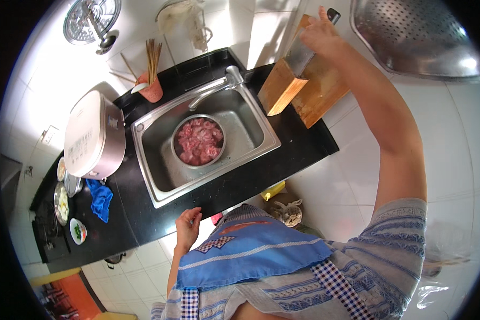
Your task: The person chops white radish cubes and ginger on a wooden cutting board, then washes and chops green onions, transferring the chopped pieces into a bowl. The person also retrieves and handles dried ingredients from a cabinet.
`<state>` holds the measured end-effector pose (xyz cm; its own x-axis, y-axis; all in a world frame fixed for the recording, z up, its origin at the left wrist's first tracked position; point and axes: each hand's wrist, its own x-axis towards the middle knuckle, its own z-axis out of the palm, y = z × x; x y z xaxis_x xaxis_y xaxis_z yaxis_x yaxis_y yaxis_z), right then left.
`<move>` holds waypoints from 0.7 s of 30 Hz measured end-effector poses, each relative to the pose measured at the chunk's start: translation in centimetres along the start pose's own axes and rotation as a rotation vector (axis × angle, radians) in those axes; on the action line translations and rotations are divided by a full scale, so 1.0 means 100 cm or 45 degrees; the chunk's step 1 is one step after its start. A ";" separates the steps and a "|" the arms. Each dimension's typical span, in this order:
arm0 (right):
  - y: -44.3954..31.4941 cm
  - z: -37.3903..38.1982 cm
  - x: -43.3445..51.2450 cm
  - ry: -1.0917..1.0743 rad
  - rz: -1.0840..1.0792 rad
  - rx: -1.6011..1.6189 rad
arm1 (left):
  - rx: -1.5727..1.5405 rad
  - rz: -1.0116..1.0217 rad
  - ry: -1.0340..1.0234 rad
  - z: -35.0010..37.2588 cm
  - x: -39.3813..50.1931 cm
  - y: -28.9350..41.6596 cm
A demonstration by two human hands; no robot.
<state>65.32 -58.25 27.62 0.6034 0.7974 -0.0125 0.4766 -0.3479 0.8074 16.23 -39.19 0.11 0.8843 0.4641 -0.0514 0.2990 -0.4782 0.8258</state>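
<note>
My right hand [322, 38] is raised at the upper right, against a cleaver [300, 58] with a black handle; whether its fingers grip the cleaver cannot be told. The broad metal blade stands between a thick wooden block [278, 88] and a wooden cutting board [324, 92] leaning at the wall. My left hand [188, 228] hangs at the counter's front edge, fingers loosely bent and holding nothing. Before me, a round metal bowl [173, 146] of cut raw meat [200, 142] sits in the stainless steel sink [240, 132], below the faucet [214, 88].
A rice cooker [92, 136] stands left of the sink, with a blue cloth [100, 200] nearby. Dishes of food, including a bowl of chopped greens [78, 231], line the left counter. Behind is a chopstick holder [150, 90]. A large perforated metal pan [420, 40] hangs at upper right.
</note>
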 end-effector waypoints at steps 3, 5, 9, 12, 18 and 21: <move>-0.020 0.018 0.013 0.071 0.057 0.080 | -0.045 -0.073 0.072 0.003 -0.031 -0.016; -0.032 0.018 0.016 0.038 0.005 0.031 | -0.125 -0.274 0.053 0.008 -0.063 -0.039; -0.058 -0.003 -0.010 0.184 0.073 -0.065 | -0.142 -0.434 -0.151 0.028 -0.150 -0.116; -0.095 -0.021 -0.047 0.454 -0.018 0.341 | -0.428 -0.752 -0.471 0.052 -0.193 -0.201; -0.261 -0.040 -0.170 -0.412 -0.594 1.683 | 0.113 -0.788 -0.512 0.024 -0.255 -0.295; -0.367 -0.068 -0.235 -1.130 -0.425 1.831 | 0.411 -0.910 -0.711 -0.034 -0.287 -0.309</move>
<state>29.35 -60.86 2.33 0.2718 0.5989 -0.7533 0.4915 -0.7593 -0.4264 -19.64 -35.20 -21.95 0.4733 0.3437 -0.8110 0.8439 -0.4411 0.3056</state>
